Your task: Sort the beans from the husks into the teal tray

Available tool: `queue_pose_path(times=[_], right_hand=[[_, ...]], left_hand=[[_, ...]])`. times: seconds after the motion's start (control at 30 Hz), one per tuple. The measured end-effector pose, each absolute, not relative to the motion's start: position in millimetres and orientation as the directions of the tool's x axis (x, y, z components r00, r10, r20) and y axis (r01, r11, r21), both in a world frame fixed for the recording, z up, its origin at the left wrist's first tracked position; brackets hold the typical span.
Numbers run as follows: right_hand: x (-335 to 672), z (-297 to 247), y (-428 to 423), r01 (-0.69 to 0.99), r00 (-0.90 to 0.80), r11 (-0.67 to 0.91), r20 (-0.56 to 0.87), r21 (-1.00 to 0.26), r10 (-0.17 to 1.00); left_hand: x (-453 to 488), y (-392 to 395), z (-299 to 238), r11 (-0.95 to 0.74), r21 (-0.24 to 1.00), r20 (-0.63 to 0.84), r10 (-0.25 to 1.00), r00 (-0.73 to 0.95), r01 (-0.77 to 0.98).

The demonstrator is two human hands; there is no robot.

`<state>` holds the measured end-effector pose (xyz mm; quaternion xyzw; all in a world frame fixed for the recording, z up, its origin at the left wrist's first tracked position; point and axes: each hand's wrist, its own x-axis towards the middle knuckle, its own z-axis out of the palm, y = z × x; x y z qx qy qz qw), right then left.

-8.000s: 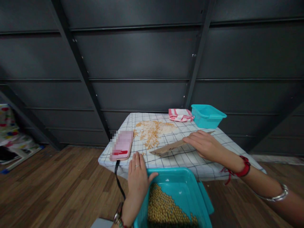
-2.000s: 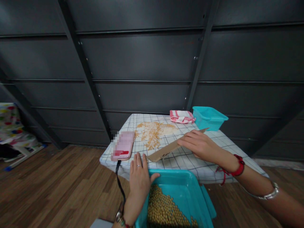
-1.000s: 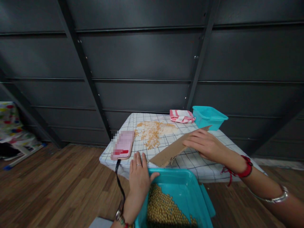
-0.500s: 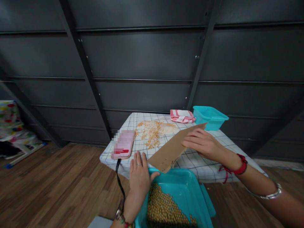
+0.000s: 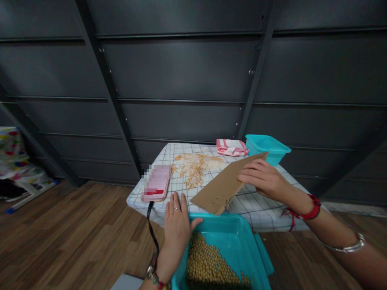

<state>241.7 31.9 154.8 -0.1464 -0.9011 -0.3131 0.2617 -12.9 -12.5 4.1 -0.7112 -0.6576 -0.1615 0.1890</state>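
Note:
My right hand [image 5: 262, 177] is closed on the upper right end of a torn piece of cardboard [image 5: 219, 185], tilted above the cloth with its lower end near the rim of a teal plastic basin [image 5: 234, 239]. My left hand [image 5: 178, 225] lies against the basin's left rim, fingers stretched out towards the table edge and thumb along the rim. Yellowish beans [image 5: 208, 262] fill the lower left of the basin. Beyond the cardboard, a spread of yellow beans mixed with white grains [image 5: 195, 167] lies on the checked tablecloth [image 5: 178, 193].
A pink phone [image 5: 159, 181], partly pixelated, lies on the table's left with a black strap [image 5: 151, 229] near it. A folded red-and-white cloth [image 5: 232, 147] and a smaller teal tub [image 5: 270, 149] stand at the back right. Dark wall panels [image 5: 181, 72] rise behind.
My right hand has moved slightly right and up with the cardboard, whose lower end has drawn back from the basin rim. My left hand has stayed in place.

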Motion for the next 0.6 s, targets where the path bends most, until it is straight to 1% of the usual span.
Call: queue_pose_path(times=[0.1,0.2,0.43,0.6], right_hand=[[235.1,150.6,37.8,0.485,-0.780,0.739,0.613,0.467,0.125],[225.6,145.3,45.3,0.535,-0.762,0.711,0.625,0.456,0.172],[220.7,140.7,50.3,0.492,-0.823,0.707,0.535,0.508,0.189],[226.5,141.1,43.9,0.492,-0.817,0.724,0.543,0.484,0.193]], left_hand=[[-12.8,-13.5,1.3,-0.070,-0.046,0.489,0.868,0.083,0.997],[-10.6,-14.4,-0.7,-0.076,-0.043,0.499,0.862,0.087,0.996],[-5.6,-15.0,1.7,-0.069,-0.067,0.507,0.857,0.094,0.995],[-5.4,-14.5,3.1,-0.050,-0.082,0.504,0.859,0.085,0.995]])
